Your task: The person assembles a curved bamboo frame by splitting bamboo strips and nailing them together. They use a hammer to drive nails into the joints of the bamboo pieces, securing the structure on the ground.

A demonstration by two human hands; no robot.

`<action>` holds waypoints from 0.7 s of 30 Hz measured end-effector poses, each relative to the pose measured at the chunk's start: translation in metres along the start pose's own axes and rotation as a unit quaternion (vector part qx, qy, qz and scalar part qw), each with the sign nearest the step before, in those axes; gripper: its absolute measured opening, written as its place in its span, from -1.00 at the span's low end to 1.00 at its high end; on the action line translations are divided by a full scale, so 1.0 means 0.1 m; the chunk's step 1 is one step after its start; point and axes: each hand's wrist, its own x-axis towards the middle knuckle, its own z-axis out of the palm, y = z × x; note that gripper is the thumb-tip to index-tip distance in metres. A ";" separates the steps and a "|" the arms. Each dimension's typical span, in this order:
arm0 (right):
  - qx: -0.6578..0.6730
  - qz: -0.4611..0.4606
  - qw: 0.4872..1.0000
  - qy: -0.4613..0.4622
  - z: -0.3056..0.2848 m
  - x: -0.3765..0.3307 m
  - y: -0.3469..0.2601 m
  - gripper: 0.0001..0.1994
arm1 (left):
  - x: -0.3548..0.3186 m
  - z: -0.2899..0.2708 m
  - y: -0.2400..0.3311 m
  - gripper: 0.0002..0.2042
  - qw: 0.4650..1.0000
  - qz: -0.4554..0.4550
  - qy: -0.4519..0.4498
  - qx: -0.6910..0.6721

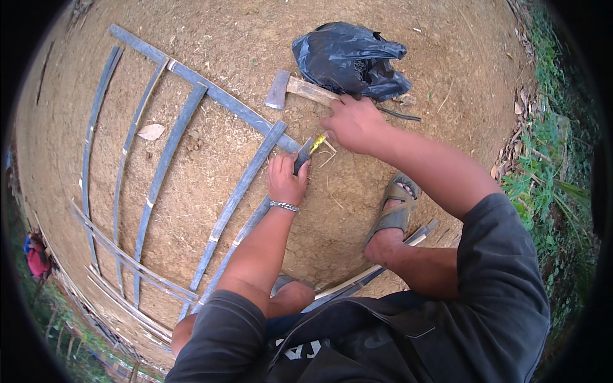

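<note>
My left hand is closed around the short dark end of a flat slat, near the corner of slats laid out on the ground. My right hand is bent, its thumb at a small bright yellow piece that touches the slat end; I cannot make out its exact kind. The fingers of that hand lie across the far end of the wooden handle of an axe, which lies with its metal head to the left. A pale bent splinter is just below the yellow piece.
A black plastic bag lies behind the axe. Long dark slats spread over the bare soil at left, joined to a long crosspiece. My sandalled foot is at right, beside more slats. Green plants line the right edge.
</note>
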 end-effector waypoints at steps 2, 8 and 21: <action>0.008 -0.006 1.000 0.000 0.00 -0.14 -0.02 -0.78 | 0.00 0.00 0.00 -0.67 1.000 0.005 0.002 -0.001; -0.003 0.020 0.998 -0.065 0.23 -0.64 0.18 -0.77 | 0.00 0.02 0.00 -0.68 1.000 0.000 0.008 -0.014; 0.034 0.116 0.992 -0.024 0.58 -0.82 0.31 -0.76 | -0.01 0.04 -0.03 -0.67 1.000 -0.005 0.009 -0.003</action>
